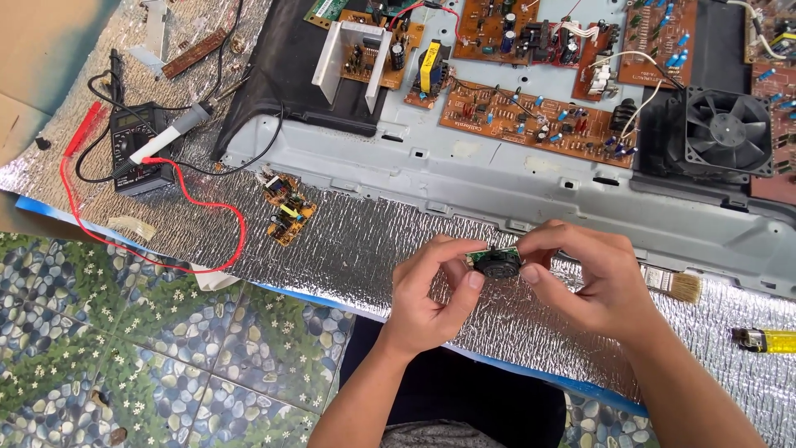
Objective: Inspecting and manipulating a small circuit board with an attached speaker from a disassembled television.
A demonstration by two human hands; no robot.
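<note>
Both hands hold a small green circuit board with a round black part (495,262) above a silver foil mat (348,241). My left hand (431,290) pinches its left edge between thumb and fingers. My right hand (590,278) grips its right side, fingers curled over the top. Beyond them lies a large grey metal chassis (497,178) carrying several brown circuit boards (531,116) and a black fan (727,131).
A black multimeter (137,149) with red and black leads and a soldering iron (170,133) sit at the left. A small yellow board (288,209) lies on the foil. A paintbrush (676,284) and a yellow lighter (767,339) lie at the right. Patterned floor tiles (166,348) show below.
</note>
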